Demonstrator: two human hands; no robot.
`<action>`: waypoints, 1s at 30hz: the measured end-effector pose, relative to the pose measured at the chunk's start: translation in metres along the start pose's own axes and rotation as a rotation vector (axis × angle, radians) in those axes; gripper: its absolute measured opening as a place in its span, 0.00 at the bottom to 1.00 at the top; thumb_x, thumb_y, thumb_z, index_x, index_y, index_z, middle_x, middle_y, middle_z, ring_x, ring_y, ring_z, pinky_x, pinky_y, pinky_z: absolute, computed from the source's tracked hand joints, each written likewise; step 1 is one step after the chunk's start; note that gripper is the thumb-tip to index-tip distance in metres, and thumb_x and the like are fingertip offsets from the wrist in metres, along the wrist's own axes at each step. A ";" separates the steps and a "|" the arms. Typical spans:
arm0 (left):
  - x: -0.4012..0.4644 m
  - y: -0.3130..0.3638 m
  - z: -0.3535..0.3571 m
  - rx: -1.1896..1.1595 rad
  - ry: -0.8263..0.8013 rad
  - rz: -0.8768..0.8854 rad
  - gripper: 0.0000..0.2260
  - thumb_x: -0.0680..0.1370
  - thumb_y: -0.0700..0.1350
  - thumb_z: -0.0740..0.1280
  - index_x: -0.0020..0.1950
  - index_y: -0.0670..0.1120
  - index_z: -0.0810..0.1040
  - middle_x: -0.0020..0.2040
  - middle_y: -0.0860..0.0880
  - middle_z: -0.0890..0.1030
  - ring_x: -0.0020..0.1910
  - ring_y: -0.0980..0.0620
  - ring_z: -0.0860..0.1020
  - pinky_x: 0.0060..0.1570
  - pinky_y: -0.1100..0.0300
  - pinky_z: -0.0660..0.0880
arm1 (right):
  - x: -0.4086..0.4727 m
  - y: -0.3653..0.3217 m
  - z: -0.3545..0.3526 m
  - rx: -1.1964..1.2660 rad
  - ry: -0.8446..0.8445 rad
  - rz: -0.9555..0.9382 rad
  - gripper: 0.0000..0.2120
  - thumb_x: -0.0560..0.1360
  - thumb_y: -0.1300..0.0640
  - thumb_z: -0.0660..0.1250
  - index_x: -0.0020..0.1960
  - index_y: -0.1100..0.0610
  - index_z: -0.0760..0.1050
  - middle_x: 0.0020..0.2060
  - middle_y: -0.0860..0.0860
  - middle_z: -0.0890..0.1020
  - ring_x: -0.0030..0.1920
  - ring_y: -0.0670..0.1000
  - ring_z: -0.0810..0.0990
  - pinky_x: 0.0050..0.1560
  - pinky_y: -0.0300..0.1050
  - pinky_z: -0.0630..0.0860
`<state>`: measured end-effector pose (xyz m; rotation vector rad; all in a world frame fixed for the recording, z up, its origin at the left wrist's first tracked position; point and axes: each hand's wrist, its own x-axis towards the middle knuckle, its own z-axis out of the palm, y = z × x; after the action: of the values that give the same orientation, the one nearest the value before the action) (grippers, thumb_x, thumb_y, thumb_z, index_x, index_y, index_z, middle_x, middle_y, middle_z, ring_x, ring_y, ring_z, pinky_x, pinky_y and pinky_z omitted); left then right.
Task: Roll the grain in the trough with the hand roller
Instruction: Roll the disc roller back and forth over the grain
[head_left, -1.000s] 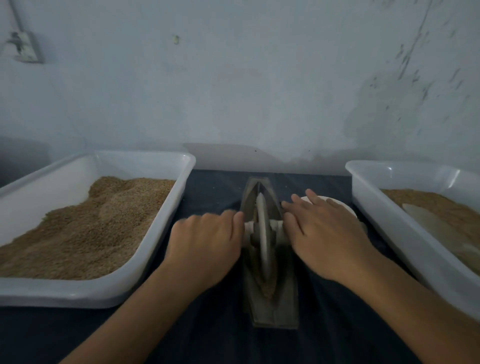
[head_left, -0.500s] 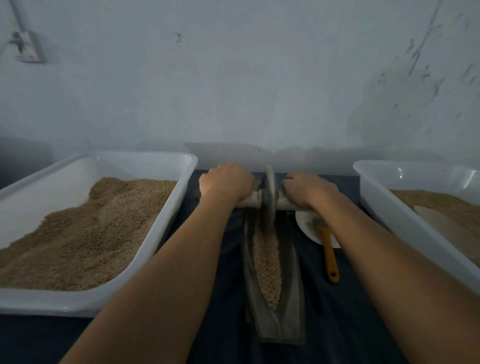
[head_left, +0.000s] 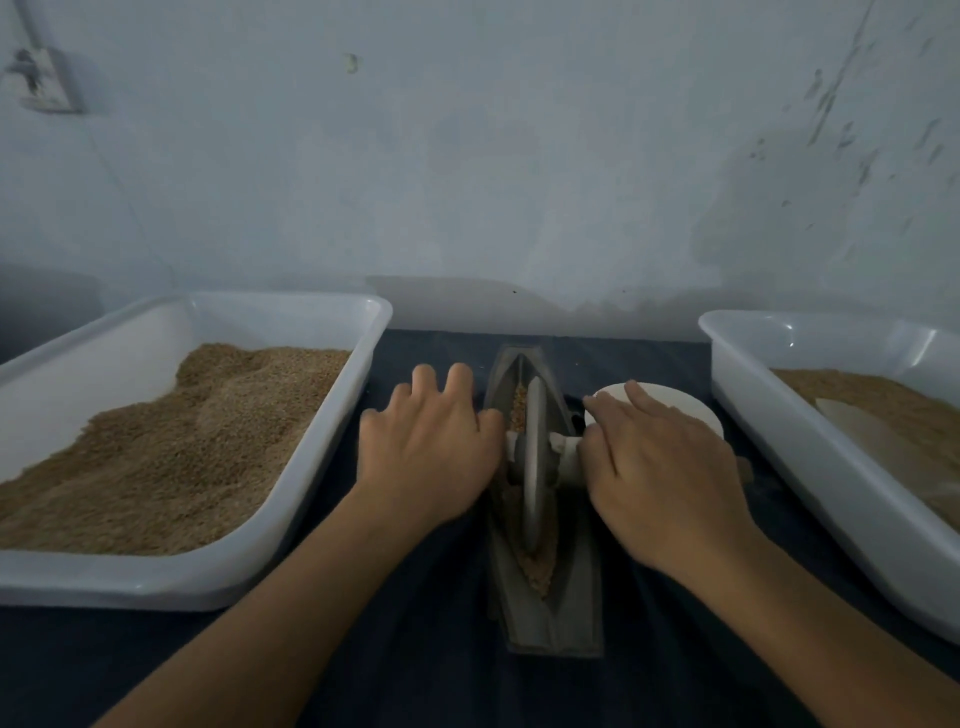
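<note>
Grain (head_left: 540, 564) lies in the trough (head_left: 545, 618) on the bench, small tan bits | trough runs long, near to far | roller (head_left: 532, 462) stands mid-trough, axle crosswise | left hand (head_left: 428, 457) and right hand (head_left: 660, 473) press flat on the axle ends, fingers straight, equally near | next push goes along the trough

No legible text, seemingly, anywhere
</note>
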<state>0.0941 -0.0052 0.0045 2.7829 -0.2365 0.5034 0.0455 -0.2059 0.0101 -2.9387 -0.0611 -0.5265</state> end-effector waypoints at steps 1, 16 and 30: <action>0.012 0.000 0.003 0.011 -0.050 -0.024 0.11 0.80 0.58 0.51 0.52 0.53 0.67 0.50 0.50 0.72 0.46 0.47 0.73 0.45 0.47 0.74 | 0.010 0.000 0.004 0.012 0.001 0.011 0.29 0.82 0.44 0.42 0.66 0.50 0.79 0.67 0.51 0.81 0.75 0.53 0.71 0.67 0.53 0.71; 0.051 -0.007 0.017 0.182 -0.151 0.057 0.10 0.84 0.50 0.53 0.47 0.48 0.68 0.51 0.46 0.76 0.46 0.41 0.75 0.45 0.47 0.70 | 0.072 0.003 0.027 -0.107 0.129 -0.055 0.20 0.82 0.46 0.46 0.37 0.53 0.67 0.35 0.47 0.70 0.44 0.55 0.72 0.42 0.52 0.65; 0.080 0.005 0.017 0.237 -0.164 -0.020 0.17 0.83 0.54 0.51 0.44 0.47 0.73 0.44 0.48 0.75 0.42 0.45 0.71 0.44 0.49 0.67 | 0.096 0.019 0.033 -0.075 -0.048 0.035 0.15 0.84 0.51 0.53 0.40 0.51 0.69 0.41 0.53 0.78 0.39 0.55 0.75 0.41 0.51 0.71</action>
<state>0.1724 -0.0233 0.0201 3.0589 -0.1955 0.3161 0.1483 -0.2180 0.0107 -3.0198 0.0039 -0.4625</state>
